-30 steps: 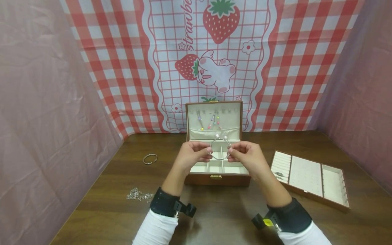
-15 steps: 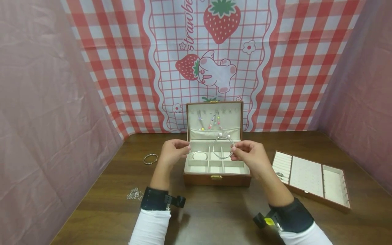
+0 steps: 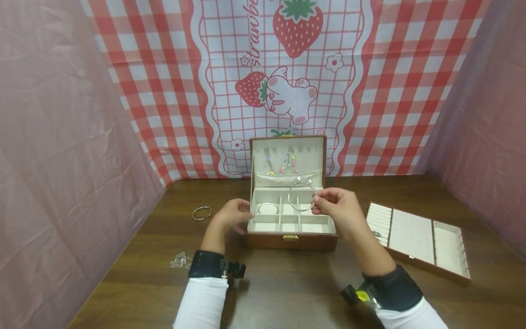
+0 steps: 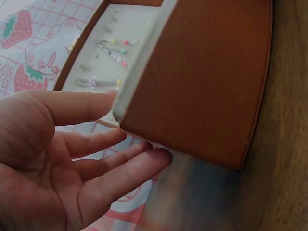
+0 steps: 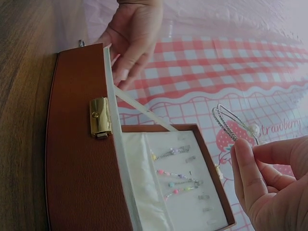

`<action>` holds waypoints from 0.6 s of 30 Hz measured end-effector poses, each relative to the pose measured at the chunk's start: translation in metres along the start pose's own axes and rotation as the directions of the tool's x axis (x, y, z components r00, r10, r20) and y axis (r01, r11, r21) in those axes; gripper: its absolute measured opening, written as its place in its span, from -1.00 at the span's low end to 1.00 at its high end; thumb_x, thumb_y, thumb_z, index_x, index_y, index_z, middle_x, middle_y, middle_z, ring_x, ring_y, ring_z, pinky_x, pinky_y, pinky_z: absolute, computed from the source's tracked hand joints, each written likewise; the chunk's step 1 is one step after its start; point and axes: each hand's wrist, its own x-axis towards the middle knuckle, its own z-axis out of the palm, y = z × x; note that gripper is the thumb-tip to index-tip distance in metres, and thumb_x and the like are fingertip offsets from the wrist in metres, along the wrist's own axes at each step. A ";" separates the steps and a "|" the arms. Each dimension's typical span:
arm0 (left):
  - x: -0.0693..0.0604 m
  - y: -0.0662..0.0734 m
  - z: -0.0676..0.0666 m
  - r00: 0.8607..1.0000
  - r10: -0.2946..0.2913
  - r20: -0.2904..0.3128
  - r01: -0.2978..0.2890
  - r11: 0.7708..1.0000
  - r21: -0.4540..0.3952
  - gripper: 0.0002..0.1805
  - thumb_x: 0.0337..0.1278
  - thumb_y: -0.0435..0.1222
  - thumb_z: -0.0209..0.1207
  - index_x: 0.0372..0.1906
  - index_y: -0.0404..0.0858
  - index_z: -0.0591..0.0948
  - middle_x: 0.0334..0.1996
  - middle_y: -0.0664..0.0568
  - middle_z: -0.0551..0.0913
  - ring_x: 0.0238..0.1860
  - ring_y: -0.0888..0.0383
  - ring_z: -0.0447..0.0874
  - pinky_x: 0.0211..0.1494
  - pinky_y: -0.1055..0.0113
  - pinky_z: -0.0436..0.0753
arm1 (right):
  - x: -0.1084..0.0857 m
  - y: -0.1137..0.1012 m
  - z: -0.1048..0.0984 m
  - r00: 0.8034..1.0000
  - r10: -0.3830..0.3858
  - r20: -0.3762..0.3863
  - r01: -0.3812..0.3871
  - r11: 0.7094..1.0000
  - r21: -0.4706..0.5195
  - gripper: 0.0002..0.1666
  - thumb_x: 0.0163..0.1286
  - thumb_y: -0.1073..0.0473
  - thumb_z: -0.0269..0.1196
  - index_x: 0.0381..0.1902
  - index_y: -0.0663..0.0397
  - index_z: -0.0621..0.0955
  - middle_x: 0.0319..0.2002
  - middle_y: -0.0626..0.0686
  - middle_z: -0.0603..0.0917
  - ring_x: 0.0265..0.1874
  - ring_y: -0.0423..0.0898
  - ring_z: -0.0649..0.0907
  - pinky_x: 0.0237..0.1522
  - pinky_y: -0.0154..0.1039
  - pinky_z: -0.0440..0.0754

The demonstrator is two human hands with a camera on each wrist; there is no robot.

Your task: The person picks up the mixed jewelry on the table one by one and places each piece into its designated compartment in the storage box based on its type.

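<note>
A brown jewelry box point(image 3: 267, 241) with a cream lining stands with its lid up. My right hand point(image 3: 340, 209) pinches a silver bangle point(image 5: 226, 126) with white pearls between thumb and fingertips, holding it above the box. At the box's left side is my left hand point(image 3: 229, 215), its fingers loosely extended. In the left wrist view the thumb lies by the box's rim and the other fingers spread along its outer wall. Another bracelet point(image 3: 268, 204) lies in the back left compartment. Beaded chains point(image 3: 284, 162) hang from hooks inside the lid.
A silver bracelet point(image 3: 201, 219) lies on the wooden table point(image 3: 283, 283) at left. A tangled silver chain point(image 3: 181, 261) rests nearer, partly beside the left wrist strap. To the right sits a lift-out tray point(image 3: 411, 235) with ring slots. A checkered strawberry cloth point(image 3: 164, 91) hangs behind.
My left hand has let go of the pearl bangle and moved left and down to the box's side. The right hand keeps the bangle and has shifted slightly right.
</note>
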 end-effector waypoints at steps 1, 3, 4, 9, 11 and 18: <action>0.000 -0.001 0.000 1.000 -0.003 0.014 0.003 1.000 -0.001 -0.44 0.20 -0.48 0.19 0.28 -0.53 0.32 0.10 -0.42 0.51 0.02 -0.29 0.59 -0.44 0.02 0.71 | 0.000 0.000 0.000 1.000 0.000 -0.001 0.000 1.000 0.000 -0.68 0.36 0.44 0.19 -0.07 0.71 0.46 -0.46 0.01 0.68 -0.50 -0.20 0.70 -0.29 -0.27 0.71; 0.000 -0.003 0.001 0.999 -0.013 0.031 0.014 1.000 -0.011 -0.41 0.18 -0.53 0.16 0.31 -0.53 0.27 0.13 -0.45 0.48 0.02 -0.31 0.58 -0.46 0.02 0.70 | 0.001 0.001 -0.001 1.000 -0.002 -0.001 0.002 1.000 -0.001 -0.68 0.36 0.44 0.19 -0.07 0.71 0.46 -0.47 0.01 0.68 -0.50 -0.20 0.70 -0.29 -0.27 0.71; 0.000 -0.004 0.001 0.999 -0.014 0.037 0.015 1.000 -0.015 -0.40 0.18 -0.55 0.15 0.32 -0.52 0.25 0.14 -0.46 0.47 0.02 -0.31 0.58 -0.47 0.02 0.70 | 0.002 0.001 -0.001 1.000 -0.002 -0.002 0.002 1.000 0.000 -0.68 0.36 0.44 0.19 -0.06 0.71 0.46 -0.46 0.00 0.68 -0.49 -0.20 0.70 -0.29 -0.27 0.71; 0.001 -0.011 0.002 0.999 -0.032 0.033 0.034 0.999 -0.040 -0.38 0.15 -0.57 0.13 0.33 -0.51 0.24 0.15 -0.46 0.44 -0.04 -0.27 0.61 -0.48 0.05 0.70 | 0.007 0.003 -0.007 1.000 0.021 -0.011 -0.021 1.000 0.001 -0.68 0.36 0.43 0.19 -0.06 0.67 0.46 -0.46 -0.01 0.68 -0.50 -0.20 0.70 -0.29 -0.26 0.71; 0.002 -0.014 0.003 0.999 -0.037 0.034 0.039 0.998 -0.046 -0.38 0.15 -0.56 0.13 0.32 -0.51 0.25 0.15 -0.45 0.45 -0.07 -0.24 0.63 -0.48 0.06 0.71 | 0.010 0.003 -0.011 0.999 0.032 -0.018 -0.032 0.999 -0.006 -0.67 0.36 0.43 0.19 -0.06 0.68 0.45 -0.47 0.00 0.68 -0.51 -0.21 0.70 -0.31 -0.26 0.71; 0.002 -0.014 0.005 0.998 -0.057 -0.007 0.057 0.996 -0.075 -0.37 0.09 -0.56 0.15 0.32 -0.47 0.30 0.11 -0.39 0.47 -0.18 -0.16 0.65 -0.47 0.08 0.71 | 0.029 -0.001 -0.023 0.999 0.043 -0.032 -0.045 0.996 -0.081 -0.69 0.37 0.40 0.17 -0.10 0.66 0.47 -0.52 0.05 0.66 -0.57 -0.19 0.70 -0.37 -0.25 0.71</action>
